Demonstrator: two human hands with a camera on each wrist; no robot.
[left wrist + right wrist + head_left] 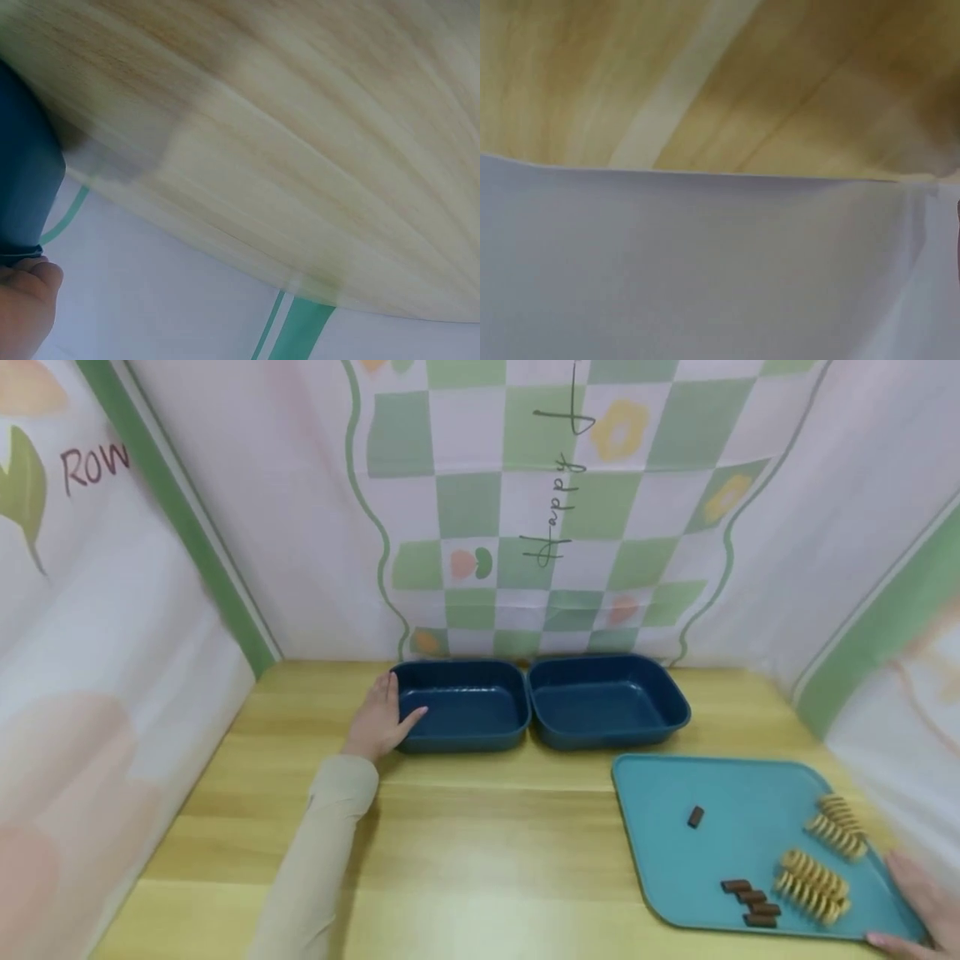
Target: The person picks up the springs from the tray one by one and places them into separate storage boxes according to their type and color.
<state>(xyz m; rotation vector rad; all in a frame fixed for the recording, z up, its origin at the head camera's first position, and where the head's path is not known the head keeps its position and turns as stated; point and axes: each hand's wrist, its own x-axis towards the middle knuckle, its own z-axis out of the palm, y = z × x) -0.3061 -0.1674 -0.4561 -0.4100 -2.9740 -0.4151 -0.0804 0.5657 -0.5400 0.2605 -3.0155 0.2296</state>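
My left hand lies against the left end of a dark blue rectangular dish, its thumb reaching over the rim and its fingers along the side. In the left wrist view, part of that dish shows beside the fingers. At the lower right, my right hand touches the corner of a teal tray, with fingers along the right edge and thumb at the near edge. On the tray lie yellow spiral pieces and several short dark brown tubes. One brown tube sits apart. The right wrist view barely catches the hand.
A second dark blue dish stands right beside the first, behind the tray. Both are at the back of the wood-grain table. A printed cloth hangs behind the table, and more cloth borders its sides.
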